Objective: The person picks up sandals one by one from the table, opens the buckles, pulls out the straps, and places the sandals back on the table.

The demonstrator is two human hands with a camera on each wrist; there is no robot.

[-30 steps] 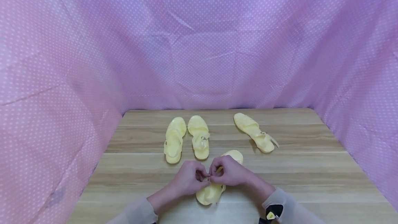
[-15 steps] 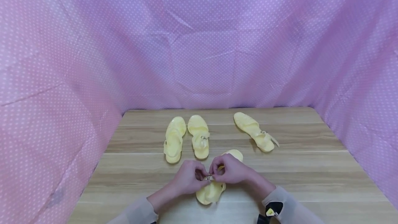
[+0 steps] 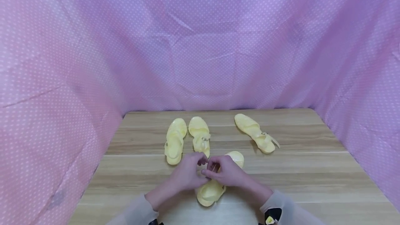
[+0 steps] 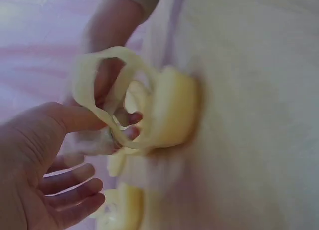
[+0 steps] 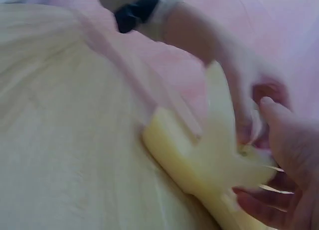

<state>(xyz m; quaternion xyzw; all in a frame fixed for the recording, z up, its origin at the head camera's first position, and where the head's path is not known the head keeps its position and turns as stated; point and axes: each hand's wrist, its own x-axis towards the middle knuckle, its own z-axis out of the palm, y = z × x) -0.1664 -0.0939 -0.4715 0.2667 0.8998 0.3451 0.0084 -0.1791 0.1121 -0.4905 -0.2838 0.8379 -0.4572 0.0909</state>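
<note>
A pale yellow sandal [image 3: 210,194] lies at the table's front, heel toward me, partly covered by both hands. Its ankle strap [image 4: 85,85] stands up as a loop in the left wrist view. My left hand [image 3: 189,172] is at the strap's left side; the thumb touches the strap while the other fingers spread loosely below. My right hand [image 3: 228,172] is opposite, thumb and fingers apart and loosely bent around the strap [image 5: 219,110] and buckle area. The buckle itself is mostly hidden, and blur obscures the fingertips' exact contact.
Two yellow sandals, one on the left [image 3: 175,141] and one beside it [image 3: 199,133], stand side by side behind my left hand. Another sandal [image 3: 252,132] lies slanted at the back right, strap end sticking out. Pink dotted cloth [image 3: 200,61] surrounds the wooden table [image 3: 312,169].
Both hands were pinching together at the strap's buckle; now their fingers have loosened and spread. The left hand has shifted slightly up and forward. The other sandals stay put.
</note>
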